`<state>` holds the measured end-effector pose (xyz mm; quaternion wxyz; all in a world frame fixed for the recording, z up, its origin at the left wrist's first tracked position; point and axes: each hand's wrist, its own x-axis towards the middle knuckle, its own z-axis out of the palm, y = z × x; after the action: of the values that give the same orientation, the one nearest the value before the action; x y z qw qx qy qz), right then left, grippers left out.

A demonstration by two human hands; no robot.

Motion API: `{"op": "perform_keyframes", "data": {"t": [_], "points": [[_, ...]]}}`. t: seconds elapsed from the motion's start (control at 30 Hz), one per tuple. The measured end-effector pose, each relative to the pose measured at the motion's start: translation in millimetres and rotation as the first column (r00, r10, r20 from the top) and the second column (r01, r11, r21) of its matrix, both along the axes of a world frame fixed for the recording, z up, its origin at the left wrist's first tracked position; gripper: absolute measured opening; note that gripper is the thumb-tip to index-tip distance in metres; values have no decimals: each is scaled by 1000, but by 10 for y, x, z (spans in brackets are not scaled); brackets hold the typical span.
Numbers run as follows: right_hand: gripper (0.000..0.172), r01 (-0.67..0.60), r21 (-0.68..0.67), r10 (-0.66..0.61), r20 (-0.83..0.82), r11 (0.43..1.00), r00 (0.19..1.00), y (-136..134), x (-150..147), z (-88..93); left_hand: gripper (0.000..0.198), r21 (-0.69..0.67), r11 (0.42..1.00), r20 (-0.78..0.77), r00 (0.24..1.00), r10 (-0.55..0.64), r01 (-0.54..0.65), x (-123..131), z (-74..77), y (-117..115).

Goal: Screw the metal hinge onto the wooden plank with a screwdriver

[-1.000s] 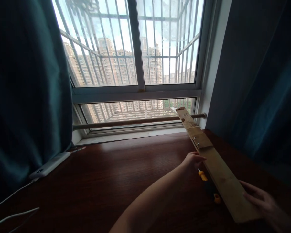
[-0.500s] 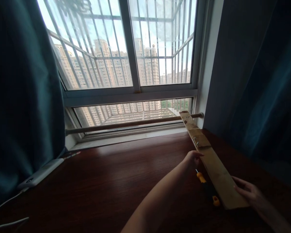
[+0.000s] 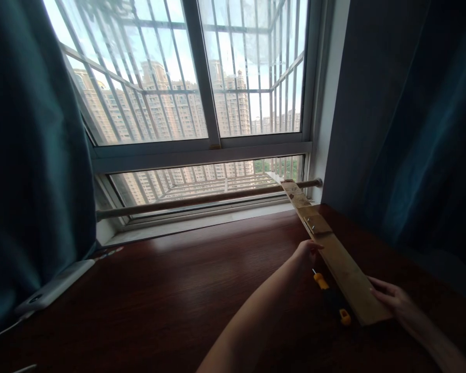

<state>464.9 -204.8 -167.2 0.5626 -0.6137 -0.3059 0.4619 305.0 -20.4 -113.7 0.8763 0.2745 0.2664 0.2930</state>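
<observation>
A long wooden board (image 3: 345, 269) slants from the lower right toward the window, its far end up at the height of the rail. A shorter wood piece (image 3: 315, 219) lies across it, with a few screws sticking up at its left side. My left hand (image 3: 307, 249) grips the board's left edge just below that piece, its thumb on top. My right hand (image 3: 390, 296) holds the right edge near the close end, fingers partly under the wood. A yellow and black screwdriver (image 3: 321, 281) lies on the tabletop just left of the board.
The dark red wooden tabletop (image 3: 171, 290) reaches to the window sill. A round rail (image 3: 202, 201) runs across the low window. On the left, a white device (image 3: 58, 287) with a cable lies by the blue curtain (image 3: 34, 155). Another curtain (image 3: 423, 155) hangs at right.
The view has shifted slightly, so most things appear a little further left. Both hands keep their hold on the board, whose near end sits slightly higher in view.
</observation>
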Motion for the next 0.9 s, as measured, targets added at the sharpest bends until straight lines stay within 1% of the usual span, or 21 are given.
{"op": "perform_keyframes", "data": {"t": [0.17, 0.23, 0.3, 0.37, 0.4, 0.47, 0.5, 0.53, 0.57, 0.6, 0.63, 0.67, 0.7, 0.73, 0.77, 0.8, 0.83, 0.87, 0.9], "points": [[53, 37, -8, -36, 10, 999, 999, 7, 13, 0, 16, -2, 1000, -83, 996, -6, 6, 19, 42, -31], [54, 53, -22, -52, 31, 998, 998, 6, 16, -4, 16, 9, 1000, -91, 996, 9, -8, -8, 43, -59], [56, 48, -29, -46, 81, 998, 996, 8, 43, -38, 18, 53, 998, -82, 996, 20, -16, -85, 19, -103], [56, 46, -20, -42, 175, 999, 984, 12, 100, -101, 26, 128, 991, -84, 996, 34, -23, -244, -34, -160], [56, 50, -16, -45, 242, 999, 969, 13, 137, -138, 33, 179, 983, -89, 995, 44, -27, -364, -68, -191], [53, 74, -13, -63, 399, 997, 915, 8, 214, -211, 49, 301, 954, -106, 993, 51, -17, -700, -136, -260], [51, 87, -17, -68, 474, 996, 878, -1, 246, -239, 57, 378, 926, -102, 994, 47, -5, -916, -163, -299], [50, 94, -20, -69, 538, 995, 840, -14, 266, -255, 63, 463, 886, -108, 993, 37, 17, -1159, -182, -341], [50, 100, -11, -74, 593, 995, 802, -32, 270, -256, 67, 552, 833, -123, 991, 55, 23, -1425, -193, -387], [50, 114, 22, -101, 646, 993, 757, -51, 250, -236, 70, 648, 761, -149, 986, 80, 36, -1706, -195, -439], [51, 129, 82, -149, 699, 988, 699, -71, 200, -193, 72, 745, 666, -172, 977, 122, 48, -1990, -191, -494], [51, 137, 163, -213, 748, 977, 628, -90, 113, -125, 73, 831, 552, -201, 963, 177, 72, -2269, -185, -552], [50, 135, 266, -296, 785, 954, 545, -105, -15, -32, 75, 891, 441, -229, 943, 241, 104, -2531, -179, -611], [48, 98, 357, -360, 811, 929, 460, -116, -186, 81, 77, 925, 345, -268, 914, 304, 157, -2768, -176, -667], [44, 16, 409, -378, 828, 913, 414, -126, -396, 209, 78, 942, 259, -299, 880, 368, 212, -2973, -180, -718], [39, -94, 441, -368, 833, 893, 413, -135, -642, 343, 77, 947, 190, -319, 843, 434, 260, -3141, -190, -762], [36, -242, 392, -261, 861, 888, 436, -147, -913, 473, 76, 943, 136, -330, 799, 503, 304, -3271, -205, -797], [34, -363, 355, -169, 875, 862, 454, -165, -1198, 588, 73, 936, 85, -328, 758, 563, 342, -3365, -224, -822], [34, -495, 333, -86, 885, 802, 457, -191, -1484, 682, 70, 924, 44, -324, 721, 612, 379, -3426, -244, -839]]}}
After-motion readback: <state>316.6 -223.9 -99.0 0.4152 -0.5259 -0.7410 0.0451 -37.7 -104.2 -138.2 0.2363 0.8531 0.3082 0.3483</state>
